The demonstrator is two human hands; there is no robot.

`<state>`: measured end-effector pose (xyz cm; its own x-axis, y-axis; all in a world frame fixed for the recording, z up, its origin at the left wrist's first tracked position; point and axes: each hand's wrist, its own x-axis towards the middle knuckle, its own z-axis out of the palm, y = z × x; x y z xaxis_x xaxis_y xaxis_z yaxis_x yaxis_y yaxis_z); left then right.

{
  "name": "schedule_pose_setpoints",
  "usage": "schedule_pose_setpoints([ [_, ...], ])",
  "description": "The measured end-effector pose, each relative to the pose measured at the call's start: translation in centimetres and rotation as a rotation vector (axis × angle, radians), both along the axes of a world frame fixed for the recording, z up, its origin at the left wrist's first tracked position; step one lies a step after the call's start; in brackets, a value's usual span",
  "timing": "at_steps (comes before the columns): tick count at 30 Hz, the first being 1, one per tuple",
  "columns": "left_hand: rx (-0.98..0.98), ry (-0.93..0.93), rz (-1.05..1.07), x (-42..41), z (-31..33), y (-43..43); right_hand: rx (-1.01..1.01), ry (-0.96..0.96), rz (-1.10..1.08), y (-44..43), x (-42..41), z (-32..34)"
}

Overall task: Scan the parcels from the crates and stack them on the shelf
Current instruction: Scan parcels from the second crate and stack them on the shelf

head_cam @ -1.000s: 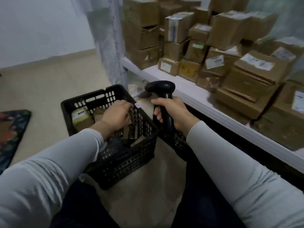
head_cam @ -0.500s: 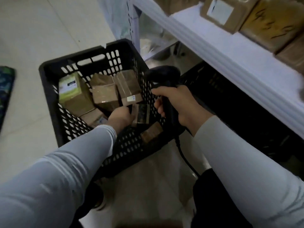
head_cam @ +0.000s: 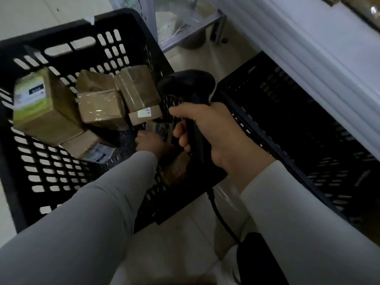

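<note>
The left hand is deep in the black crate, which stands on the pale floor. Its fingertips are at a small dark parcel by the crate's right wall. The fingers are mostly hidden, so I cannot tell whether they are clamped on it or only touching. The right hand is curled tight round the handle of a black scanner, held just over the crate's right rim with its head pointing away from the person. The scanner's cable hangs down toward the lap. More parcels lie loose in the crate. A green-labelled box leans at the left. A taped brown box sits in the middle with another brown box behind it. A long wrapped box with a small white sticker leans against the right wall. A flat parcel with a blue and white label lies under the green-labelled box. One more brown parcel shows beside the left wrist. A second black crate stands to the right, partly beneath the white shelf.
</note>
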<state>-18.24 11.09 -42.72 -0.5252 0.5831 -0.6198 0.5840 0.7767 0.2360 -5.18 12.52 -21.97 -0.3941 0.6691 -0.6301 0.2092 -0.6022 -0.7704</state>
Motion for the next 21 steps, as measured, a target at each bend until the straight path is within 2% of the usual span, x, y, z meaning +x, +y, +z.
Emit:
schedule_pose_setpoints([
  [3, -0.028, -0.059, -0.054, -1.5, 0.8, -0.9, -0.003, -0.003, -0.007, 0.0, 0.3, 0.2],
  [7, 0.098, -0.273, 0.220, -3.7, 5.1, -2.9, -0.017, 0.005, -0.023, -0.8, 1.0, 1.1],
  [11, 0.331, -0.452, 0.450, -5.1, 11.0, -6.1, -0.031, -0.005, -0.066, -2.8, 1.8, 1.8],
  [13, 0.414, -0.507, 0.489, -5.7, 13.9, -8.1, -0.049, -0.010, -0.084, -4.4, 2.2, 2.5],
  [17, 0.415, -0.563, 0.516, -6.9, 18.1, -11.8, -0.043, 0.017, -0.068, -8.3, 2.9, 5.1],
  [21, 0.477, -0.644, 0.440, -6.4, 22.4, -15.0, 0.117, 0.029, 0.011, -11.6, 3.9, 8.4],
])
